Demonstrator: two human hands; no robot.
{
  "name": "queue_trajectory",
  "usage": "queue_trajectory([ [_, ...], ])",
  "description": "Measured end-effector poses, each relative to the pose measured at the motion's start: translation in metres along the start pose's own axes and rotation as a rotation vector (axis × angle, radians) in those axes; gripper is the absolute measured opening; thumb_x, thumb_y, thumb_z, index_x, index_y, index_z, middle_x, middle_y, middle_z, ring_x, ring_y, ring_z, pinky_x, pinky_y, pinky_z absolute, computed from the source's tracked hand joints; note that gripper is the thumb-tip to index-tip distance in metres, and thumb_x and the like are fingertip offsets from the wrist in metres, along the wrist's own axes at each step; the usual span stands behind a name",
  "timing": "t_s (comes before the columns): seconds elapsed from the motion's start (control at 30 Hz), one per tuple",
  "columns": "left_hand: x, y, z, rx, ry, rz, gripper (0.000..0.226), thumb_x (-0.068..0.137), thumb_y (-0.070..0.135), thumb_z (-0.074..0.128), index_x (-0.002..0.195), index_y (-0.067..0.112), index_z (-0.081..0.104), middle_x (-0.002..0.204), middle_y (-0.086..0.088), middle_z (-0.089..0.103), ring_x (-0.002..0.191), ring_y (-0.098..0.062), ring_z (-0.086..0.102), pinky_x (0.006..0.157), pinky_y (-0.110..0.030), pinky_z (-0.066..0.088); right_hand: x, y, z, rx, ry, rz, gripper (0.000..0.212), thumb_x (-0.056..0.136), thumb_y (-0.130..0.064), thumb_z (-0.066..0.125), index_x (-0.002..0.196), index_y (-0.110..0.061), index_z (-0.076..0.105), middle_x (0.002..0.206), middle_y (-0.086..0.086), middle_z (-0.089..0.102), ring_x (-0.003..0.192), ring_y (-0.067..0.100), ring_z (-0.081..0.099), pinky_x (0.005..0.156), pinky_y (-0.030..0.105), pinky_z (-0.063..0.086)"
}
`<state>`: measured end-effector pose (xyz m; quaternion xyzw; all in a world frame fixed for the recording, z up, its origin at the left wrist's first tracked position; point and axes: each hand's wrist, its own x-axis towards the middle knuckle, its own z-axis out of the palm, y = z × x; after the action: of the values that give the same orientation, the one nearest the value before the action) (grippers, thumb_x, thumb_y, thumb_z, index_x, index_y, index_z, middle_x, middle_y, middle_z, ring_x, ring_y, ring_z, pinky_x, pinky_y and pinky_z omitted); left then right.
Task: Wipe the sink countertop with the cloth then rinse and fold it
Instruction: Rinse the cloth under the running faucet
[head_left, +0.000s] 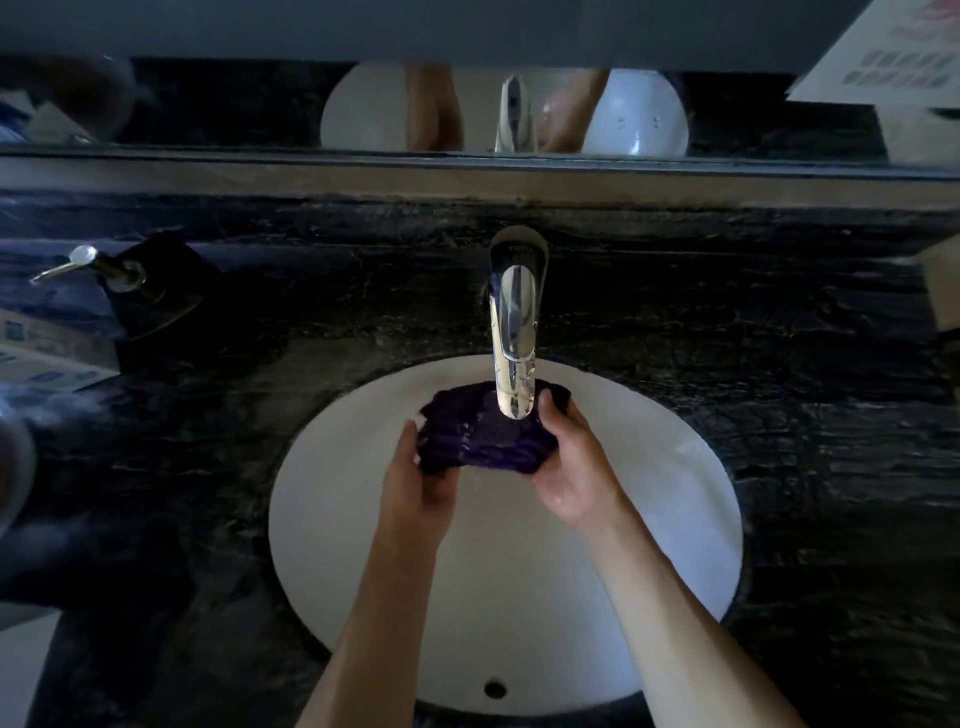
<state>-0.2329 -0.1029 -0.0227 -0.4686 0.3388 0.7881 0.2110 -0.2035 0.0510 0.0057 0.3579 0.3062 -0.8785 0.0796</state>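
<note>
A dark purple cloth (478, 436) is bunched up over the white oval sink basin (675, 499), directly under the chrome faucet spout (514, 332). My left hand (421, 473) grips the cloth's left side and my right hand (566, 467) grips its right side. Both hands hold it above the basin. The black marbled countertop (779, 364) surrounds the sink. Whether water is running from the spout is hard to tell.
A soap dispenser (124, 275) with a silver pump stands on the counter at the left. Printed paper (41, 353) lies at the far left edge. A mirror (467, 109) runs along the back and reflects the faucet and my arms. An overflow hole (494, 688) sits in the basin's near wall.
</note>
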Motion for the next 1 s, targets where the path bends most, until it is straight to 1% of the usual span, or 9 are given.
queue_trajectory([
  [0.17,-0.009,-0.047,-0.001,-0.159,-0.022,-0.213,0.068,0.098,0.060,0.047,0.124,-0.001,0.062,0.111,-0.020,0.072,0.104,-0.028,0.067,0.110,-0.036,0.045,-0.019,0.008,0.000,0.115,0.050,0.024,0.048,0.096,-0.024,0.056,0.140,-0.005,0.052,0.137,0.025,0.062,0.118,0.041,0.065,0.085,0.050,0.060],
  [0.27,-0.025,-0.060,0.005,-0.141,-0.271,-0.265,0.093,0.084,0.075,0.044,0.140,0.002,0.055,0.139,-0.022,0.060,0.131,-0.035,0.055,0.118,-0.045,0.035,-0.029,0.009,-0.002,0.161,0.037,0.021,0.045,0.101,-0.024,0.052,0.142,-0.006,0.051,0.140,0.026,0.059,0.126,0.043,0.060,0.093,0.054,0.057],
  [0.33,-0.029,-0.056,0.012,-0.106,-0.373,-0.189,0.088,0.085,0.074,0.040,0.139,0.008,0.058,0.142,-0.023,0.058,0.134,-0.037,0.054,0.112,-0.048,0.040,-0.037,0.009,-0.004,0.168,0.034,0.024,0.045,0.101,-0.024,0.052,0.142,-0.005,0.051,0.139,0.026,0.060,0.126,0.043,0.060,0.096,0.054,0.056],
  [0.4,-0.027,-0.049,0.018,-0.049,-0.390,-0.124,0.068,0.096,0.063,0.040,0.129,0.009,0.066,0.134,-0.022,0.063,0.122,-0.035,0.063,0.104,-0.049,0.048,-0.046,0.010,-0.007,0.148,0.029,0.031,0.046,0.100,-0.024,0.052,0.141,-0.004,0.052,0.136,0.025,0.062,0.123,0.041,0.063,0.098,0.053,0.056],
  [0.53,-0.018,-0.043,0.019,0.132,-0.393,-0.062,0.049,0.104,0.040,0.048,0.136,0.005,0.060,0.142,-0.025,0.057,0.129,-0.038,0.058,0.116,-0.054,0.039,-0.057,0.005,-0.018,0.044,0.057,0.022,0.044,0.101,-0.017,0.053,0.143,-0.005,0.050,0.139,0.023,0.062,0.130,0.040,0.059,0.111,0.056,0.043],
  [0.73,-0.019,-0.048,0.022,0.181,-0.427,-0.009,0.052,0.105,0.040,0.045,0.142,0.005,0.053,0.142,-0.024,0.058,0.132,-0.039,0.055,0.113,-0.054,0.042,-0.065,-0.009,-0.032,-0.371,0.172,-0.024,0.029,0.098,-0.001,0.060,0.125,-0.011,0.066,0.117,0.015,0.075,0.108,0.036,0.072,0.086,0.048,0.060],
  [0.83,-0.021,-0.056,0.023,0.172,-0.431,-0.025,0.052,0.105,0.041,0.046,0.145,0.008,0.051,0.144,-0.021,0.057,0.134,-0.037,0.054,0.111,-0.052,0.044,-0.069,-0.020,-0.037,-0.526,0.259,0.012,0.028,0.094,0.006,0.059,0.114,-0.011,0.068,0.111,0.014,0.077,0.100,0.034,0.074,0.086,0.045,0.060],
  [0.93,-0.021,-0.058,0.021,0.114,-0.405,-0.044,0.051,0.103,0.040,0.047,0.144,0.009,0.053,0.143,-0.019,0.059,0.132,-0.035,0.057,0.110,-0.052,0.044,-0.070,-0.039,-0.041,-0.854,0.498,-0.124,0.026,0.092,0.006,0.059,0.107,-0.014,0.067,0.115,0.012,0.069,0.096,0.024,0.065,0.085,0.037,0.051],
  [1.0,-0.019,-0.055,0.020,0.081,-0.416,-0.060,0.050,0.104,0.039,0.047,0.142,0.008,0.054,0.144,-0.020,0.057,0.133,-0.035,0.056,0.114,-0.053,0.039,-0.073,-0.058,-0.026,-0.741,0.506,-0.281,0.020,0.094,0.003,0.060,0.104,-0.012,0.067,0.107,0.011,0.071,0.077,0.019,0.066,0.071,0.030,0.054],
])
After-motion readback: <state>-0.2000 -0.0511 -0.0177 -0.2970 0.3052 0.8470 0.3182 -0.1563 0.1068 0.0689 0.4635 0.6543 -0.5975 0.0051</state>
